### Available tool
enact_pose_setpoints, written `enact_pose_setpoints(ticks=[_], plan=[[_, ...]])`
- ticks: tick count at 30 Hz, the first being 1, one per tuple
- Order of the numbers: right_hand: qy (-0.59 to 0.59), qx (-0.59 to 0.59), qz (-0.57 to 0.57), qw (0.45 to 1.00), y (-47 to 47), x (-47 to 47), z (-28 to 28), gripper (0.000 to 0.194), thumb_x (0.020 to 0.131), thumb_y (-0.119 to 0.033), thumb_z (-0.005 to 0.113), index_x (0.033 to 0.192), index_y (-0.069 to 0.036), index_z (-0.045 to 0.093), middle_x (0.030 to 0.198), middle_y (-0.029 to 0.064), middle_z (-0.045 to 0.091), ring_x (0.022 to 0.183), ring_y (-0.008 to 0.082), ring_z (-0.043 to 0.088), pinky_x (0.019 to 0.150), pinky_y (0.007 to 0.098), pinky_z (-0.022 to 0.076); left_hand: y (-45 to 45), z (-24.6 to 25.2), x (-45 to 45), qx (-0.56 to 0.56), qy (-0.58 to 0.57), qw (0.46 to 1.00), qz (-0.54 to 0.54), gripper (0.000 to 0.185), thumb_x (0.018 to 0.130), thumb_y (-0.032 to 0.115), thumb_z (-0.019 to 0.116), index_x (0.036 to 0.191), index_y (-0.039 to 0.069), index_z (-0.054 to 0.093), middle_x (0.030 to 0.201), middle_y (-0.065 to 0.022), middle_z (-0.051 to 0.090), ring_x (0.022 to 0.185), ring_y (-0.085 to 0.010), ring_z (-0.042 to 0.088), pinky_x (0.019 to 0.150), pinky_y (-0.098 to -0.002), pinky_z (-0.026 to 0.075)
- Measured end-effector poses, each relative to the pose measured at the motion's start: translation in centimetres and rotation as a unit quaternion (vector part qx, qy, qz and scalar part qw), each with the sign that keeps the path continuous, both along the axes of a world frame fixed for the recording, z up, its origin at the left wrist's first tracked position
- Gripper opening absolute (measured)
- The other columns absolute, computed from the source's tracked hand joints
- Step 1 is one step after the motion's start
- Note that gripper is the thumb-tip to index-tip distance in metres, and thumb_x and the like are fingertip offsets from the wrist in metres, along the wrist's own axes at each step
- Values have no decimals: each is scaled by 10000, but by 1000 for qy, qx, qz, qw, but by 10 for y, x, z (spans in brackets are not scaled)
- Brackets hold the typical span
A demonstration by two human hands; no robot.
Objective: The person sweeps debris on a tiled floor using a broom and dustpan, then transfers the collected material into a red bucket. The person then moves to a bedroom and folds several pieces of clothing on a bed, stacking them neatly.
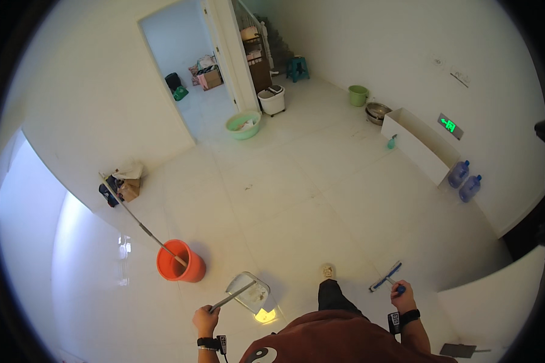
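My left hand (205, 321) grips the grey handle of a long-handled dustpan (247, 294), whose pan has dark dirt in it. At the right, my right hand (403, 297) is closed round the handle of a squeegee-like floor tool (385, 277) with a blue-and-white crosswise head. Its handle end is blue and shows just above my fingers. Whether the tool's head touches the floor I cannot tell. To the left of the dustpan stands an orange-red bucket (194, 267) with a long pole (141, 225) leaning out of it.
Dirt specks (248, 187) mark the tiled floor (281, 218). Farther off are a green basin (243, 131), a white mop bucket (272, 102) and a green bucket (358, 96). A long white box (413, 149) and blue water jugs (470, 188) line the right wall. Bags (127, 183) lie left.
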State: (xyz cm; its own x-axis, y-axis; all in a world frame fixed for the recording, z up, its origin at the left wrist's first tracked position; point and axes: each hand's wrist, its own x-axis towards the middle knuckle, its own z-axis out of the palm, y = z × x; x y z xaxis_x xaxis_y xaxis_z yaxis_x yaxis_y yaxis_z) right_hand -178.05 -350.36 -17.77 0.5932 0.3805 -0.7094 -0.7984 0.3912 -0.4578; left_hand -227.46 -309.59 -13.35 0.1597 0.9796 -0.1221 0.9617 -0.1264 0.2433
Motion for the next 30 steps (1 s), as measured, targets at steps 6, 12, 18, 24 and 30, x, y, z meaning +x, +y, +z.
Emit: enact_pose_setpoints(ticks=[6, 12, 18, 24, 30], plan=[[109, 32, -49, 992, 70, 103, -32, 107, 810, -146, 589, 730, -131, 519, 630, -42, 546, 574, 49, 582, 418, 175, 401, 58, 7, 96, -20, 11, 999, 38, 318, 710, 395, 715, 742, 78, 707, 686, -135, 654, 662, -331, 639, 590, -415, 494], [186, 84, 8, 979, 150, 221, -27, 97, 831, -140, 583, 750, -121, 533, 671, -53, 564, 574, 49, 590, 422, 186, 399, 109, 16, 190, -21, 41, 997, 64, 325, 694, 400, 723, 761, 82, 719, 705, -133, 666, 676, -332, 647, 614, -410, 506], [132, 40, 66, 988, 245, 297, -12, 81, 848, -123, 581, 788, -102, 531, 671, -32, 566, 557, 43, 587, 408, 185, 403, 157, 10, 261, -85, 66, 993, 41, 356, 692, 438, 712, 774, 92, 723, 710, -136, 665, 686, -338, 646, 617, -421, 506], [155, 75, 53, 984, 319, 383, -10, 83, 860, -125, 588, 808, -92, 532, 689, -13, 570, 579, 56, 610, 404, 196, 420, 227, -24, 352, -127, 51, 990, -22, 386, 709, 473, 686, 761, 91, 717, 700, -137, 659, 694, -330, 644, 619, -418, 506], [173, 114, 49, 977, 377, 452, 12, 83, 896, -134, 538, 836, -81, 517, 707, -30, 570, 589, 48, 602, 434, 185, 428, 351, -49, 479, -167, 71, 980, -79, 389, 734, 485, 654, 769, 101, 713, 771, -133, 668, 766, -334, 644, 657, -438, 510]])
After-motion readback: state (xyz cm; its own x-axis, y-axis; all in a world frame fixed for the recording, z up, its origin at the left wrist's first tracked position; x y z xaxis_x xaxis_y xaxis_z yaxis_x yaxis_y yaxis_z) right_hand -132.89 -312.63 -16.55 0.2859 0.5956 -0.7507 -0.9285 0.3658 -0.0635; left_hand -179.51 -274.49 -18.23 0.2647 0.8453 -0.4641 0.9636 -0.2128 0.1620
